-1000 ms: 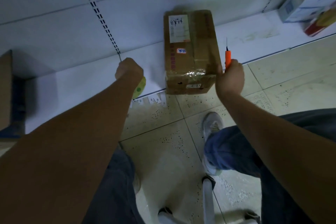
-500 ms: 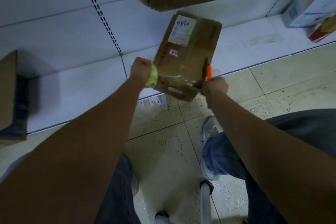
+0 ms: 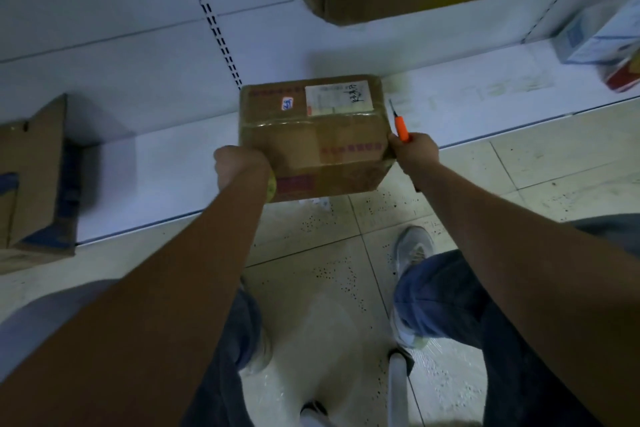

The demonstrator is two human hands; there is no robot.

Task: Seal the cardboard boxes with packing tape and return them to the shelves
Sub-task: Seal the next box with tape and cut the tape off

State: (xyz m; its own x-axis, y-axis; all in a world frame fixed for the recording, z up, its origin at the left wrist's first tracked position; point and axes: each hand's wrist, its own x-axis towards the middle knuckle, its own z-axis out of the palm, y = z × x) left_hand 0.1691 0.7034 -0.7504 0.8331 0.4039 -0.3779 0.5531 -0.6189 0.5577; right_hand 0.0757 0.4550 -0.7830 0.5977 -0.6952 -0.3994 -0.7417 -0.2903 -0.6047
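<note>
side box (image 3: 33, 180) on bottom shelf (image 3: 166, 166) | left hand (image 3: 239, 166) fisted on tape roll (image 3: 272, 185), knuckles against box (image 3: 315, 146) | box held between both hands above shelf edge, label up | right hand (image 3: 414, 152) clamped on orange knife (image 3: 401, 128), pressing box's right side

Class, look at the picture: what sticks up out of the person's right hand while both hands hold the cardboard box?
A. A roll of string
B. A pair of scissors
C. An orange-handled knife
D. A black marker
C: the right hand grips an orange-handled knife, its thin blade pointing up beside the cardboard box.
</note>
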